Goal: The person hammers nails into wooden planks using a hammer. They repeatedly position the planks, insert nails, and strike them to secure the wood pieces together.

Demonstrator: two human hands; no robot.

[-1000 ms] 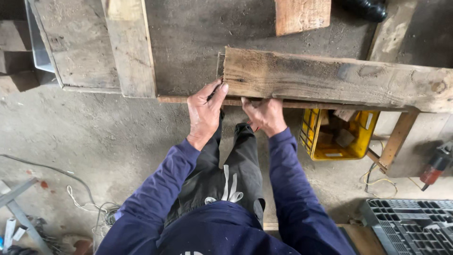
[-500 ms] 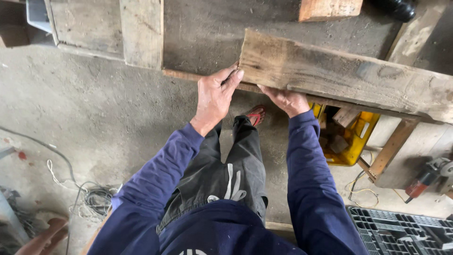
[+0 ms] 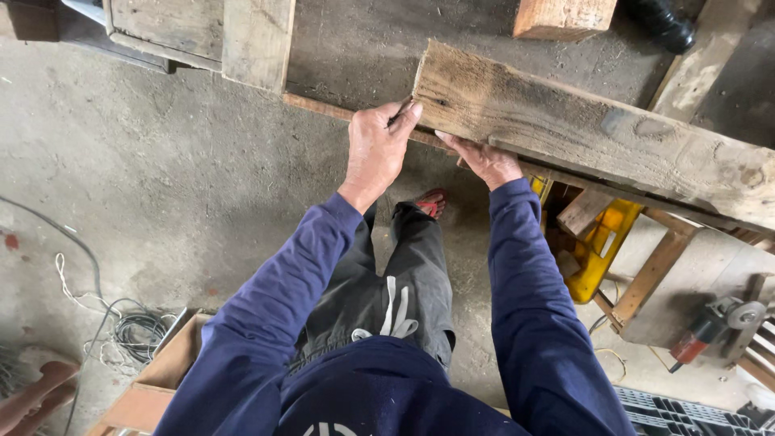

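Note:
A long, weathered wooden plank (image 3: 581, 133) lies tilted across the edge of a grey workbench top (image 3: 363, 48), its near end in front of me. My left hand (image 3: 378, 149) grips the plank's left end corner, fingers curled over the edge. My right hand (image 3: 484, 161) holds the plank from beneath along its lower edge, thumb side up. A thin wooden strip (image 3: 323, 107) runs along the bench edge under my left hand. Both arms wear dark blue sleeves.
Two upright boards (image 3: 257, 40) stand at the bench's left. A wood block (image 3: 561, 16) sits at the top. A yellow crate (image 3: 601, 242) and wooden frame (image 3: 658, 266) stand below right, an angle grinder (image 3: 714, 323) beyond. Cables (image 3: 133, 331) coil on the concrete floor.
The plank has swung so its right end drops lower in view. Both hands have shifted right with it, and my view has moved leftward and closer.

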